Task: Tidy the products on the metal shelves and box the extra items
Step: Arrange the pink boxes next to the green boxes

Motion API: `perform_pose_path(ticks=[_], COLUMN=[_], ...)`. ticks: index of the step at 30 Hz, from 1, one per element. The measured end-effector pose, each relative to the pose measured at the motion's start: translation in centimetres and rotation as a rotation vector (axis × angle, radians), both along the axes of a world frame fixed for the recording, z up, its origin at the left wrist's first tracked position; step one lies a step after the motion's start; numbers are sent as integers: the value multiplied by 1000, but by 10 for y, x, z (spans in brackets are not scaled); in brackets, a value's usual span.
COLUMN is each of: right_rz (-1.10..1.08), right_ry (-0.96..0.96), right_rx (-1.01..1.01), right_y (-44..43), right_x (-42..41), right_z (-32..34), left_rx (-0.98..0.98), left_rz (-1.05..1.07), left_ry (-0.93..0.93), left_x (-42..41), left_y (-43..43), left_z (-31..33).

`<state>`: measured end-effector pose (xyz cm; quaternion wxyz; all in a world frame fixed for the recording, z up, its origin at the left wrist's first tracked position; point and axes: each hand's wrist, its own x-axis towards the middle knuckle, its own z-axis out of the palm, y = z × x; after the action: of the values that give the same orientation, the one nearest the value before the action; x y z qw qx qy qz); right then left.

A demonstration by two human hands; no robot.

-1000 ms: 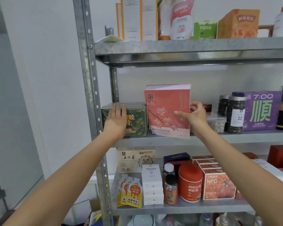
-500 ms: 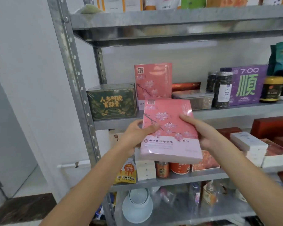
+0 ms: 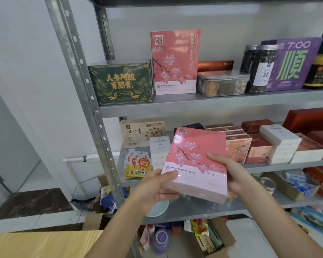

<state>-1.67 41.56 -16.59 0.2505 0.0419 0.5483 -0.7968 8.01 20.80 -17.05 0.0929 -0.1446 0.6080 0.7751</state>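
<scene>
A pink blossom-printed box (image 3: 195, 161) is held in front of the metal shelves (image 3: 194, 104), tilted with its face up. My left hand (image 3: 155, 189) grips its lower left corner, thumb on top. My right hand (image 3: 229, 172) holds its right edge, thumb across the face. A second, identical pink box (image 3: 174, 62) stands upright on the upper shelf beside a dark green box (image 3: 120, 83).
The upper shelf also carries a clear tub (image 3: 222, 83), dark jars (image 3: 260, 69) and a purple box (image 3: 295, 64). Red and white boxes (image 3: 280, 144) and orange pouches (image 3: 138, 165) fill the shelf below. An open cardboard box (image 3: 213, 239) sits on the floor; a wooden surface (image 3: 41, 243) lies lower left.
Both hands have carried the pink box down and toward me, away from the upper shelf. My view has tilted down, bringing the floor box and wooden surface into sight.
</scene>
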Motion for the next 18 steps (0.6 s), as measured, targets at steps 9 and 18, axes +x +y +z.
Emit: perform_pose_path(ticks=[9,18], right_rz=[170,39], right_ry=[-60,14], right_rx=[-102,-92], right_y=[-6,-12], right_x=[25,37], right_z=[-28,-25], left_rx=[-75,-154], left_rz=[110,226], left_ry=[51,68], left_x=[7,5], left_y=[-11,2], left_z=[-9,-1])
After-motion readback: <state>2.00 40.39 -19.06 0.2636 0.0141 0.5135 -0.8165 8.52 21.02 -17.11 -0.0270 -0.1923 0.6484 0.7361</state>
